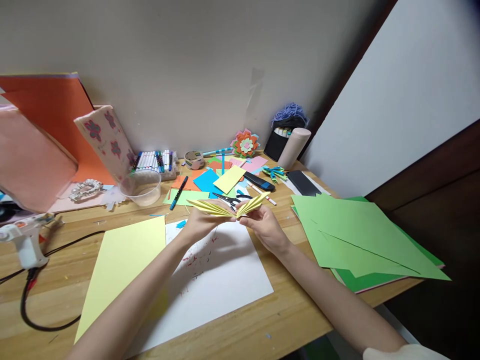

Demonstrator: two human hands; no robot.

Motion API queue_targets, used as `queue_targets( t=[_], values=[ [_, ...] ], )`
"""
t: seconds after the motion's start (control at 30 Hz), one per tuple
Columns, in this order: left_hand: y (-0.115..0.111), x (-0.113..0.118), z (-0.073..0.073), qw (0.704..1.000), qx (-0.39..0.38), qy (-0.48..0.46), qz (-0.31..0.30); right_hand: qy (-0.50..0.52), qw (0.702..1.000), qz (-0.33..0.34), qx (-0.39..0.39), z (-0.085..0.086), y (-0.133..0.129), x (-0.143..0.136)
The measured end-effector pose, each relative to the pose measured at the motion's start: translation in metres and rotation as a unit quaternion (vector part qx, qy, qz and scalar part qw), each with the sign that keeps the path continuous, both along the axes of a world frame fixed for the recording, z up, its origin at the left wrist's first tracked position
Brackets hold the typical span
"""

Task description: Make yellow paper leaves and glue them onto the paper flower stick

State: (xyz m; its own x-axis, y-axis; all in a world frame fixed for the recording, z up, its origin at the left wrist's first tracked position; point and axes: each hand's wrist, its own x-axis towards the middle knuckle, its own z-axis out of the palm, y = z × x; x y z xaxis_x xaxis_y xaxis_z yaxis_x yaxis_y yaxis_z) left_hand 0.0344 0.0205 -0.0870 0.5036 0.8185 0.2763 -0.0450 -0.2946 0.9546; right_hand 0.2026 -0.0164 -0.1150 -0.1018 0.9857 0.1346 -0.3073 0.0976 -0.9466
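Both the left hand (200, 222) and the right hand (264, 225) are pinching a pleated yellow paper fan (228, 206) above the white sheet (225, 280) on the tabletop (285, 320).

Left hand (200, 224): fingers hidden behind the folded yellow paper fan (228, 206), so the grip cannot be made out; right hand (264, 226): fingertips partly covered by the same fan where its pleats meet. Scissors (229, 199): lower half concealed behind the fan; white sheet (225, 280): near-left corner covered by the forearm, red marks on it too small to read. Orange card (45, 115), glue gun (24, 240): both cut off at the left edge; marker labels (153, 161) too small to tell.
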Motion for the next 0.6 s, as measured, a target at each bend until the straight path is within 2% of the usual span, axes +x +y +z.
queue_targets(
  t=[0.17,0.33,0.47,0.6],
  values=[
    [-0.003,0.003,-0.004,0.998,-0.064,-0.023,0.0,0.036,0.999,-0.008,0.016,-0.006,0.0,-0.004],
    [-0.004,0.004,0.001,0.992,-0.118,-0.044,0.008,-0.014,0.998,-0.03,0.045,-0.003,-0.001,-0.003],
    [-0.002,0.004,0.002,0.991,-0.125,-0.044,-0.029,-0.051,0.997,0.015,0.056,0.002,-0.003,-0.001],
    [0.0,0.0,0.002,0.993,-0.098,-0.014,-0.066,-0.099,0.989,0.057,0.09,0.01,-0.005,0.004]
  ],
)
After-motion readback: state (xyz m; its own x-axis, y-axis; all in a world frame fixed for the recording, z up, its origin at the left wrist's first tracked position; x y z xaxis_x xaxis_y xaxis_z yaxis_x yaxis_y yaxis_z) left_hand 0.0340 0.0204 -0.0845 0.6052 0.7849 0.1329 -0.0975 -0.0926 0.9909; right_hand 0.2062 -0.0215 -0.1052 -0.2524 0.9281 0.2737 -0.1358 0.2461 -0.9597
